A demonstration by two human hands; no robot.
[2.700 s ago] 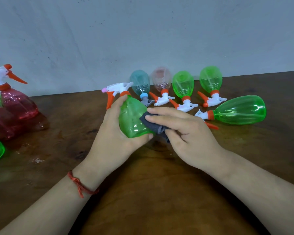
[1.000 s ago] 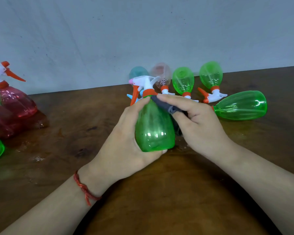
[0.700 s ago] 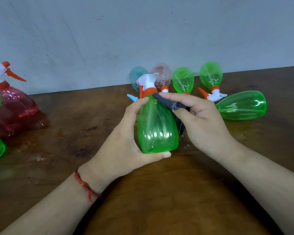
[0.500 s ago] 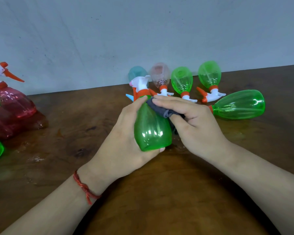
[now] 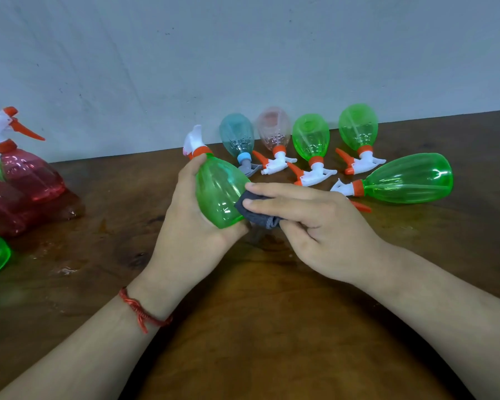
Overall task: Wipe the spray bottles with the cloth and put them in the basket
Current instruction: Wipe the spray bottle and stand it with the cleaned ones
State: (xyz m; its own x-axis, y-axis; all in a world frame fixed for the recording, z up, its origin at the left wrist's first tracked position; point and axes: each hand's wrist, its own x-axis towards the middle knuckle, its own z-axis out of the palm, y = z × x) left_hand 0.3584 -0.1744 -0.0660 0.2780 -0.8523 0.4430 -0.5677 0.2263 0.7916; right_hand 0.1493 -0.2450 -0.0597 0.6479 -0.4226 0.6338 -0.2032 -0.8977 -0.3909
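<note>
left hand (image 5: 194, 223) grips green spray bottle (image 5: 218, 194) round its belly, held above the bench (image 5: 272, 327). right hand (image 5: 315, 223) pinches grey cloth (image 5: 256, 216) against it. bottle looks empty: light, thin-walled, probably slick; hold wide body, not trigger.

We get soft, even, fairly bright light; shadows are faint, only a dim patch on the bench (image 5: 272, 327) beneath the held green bottle (image 5: 218, 194). Small white glints sit high on it and on the green bottle lying sideways (image 5: 410, 180), so light falls from above. Wet spots on the bench shine at left. The wide lens bows the bench's far edge; detail looks slightly soft throughout.
</note>
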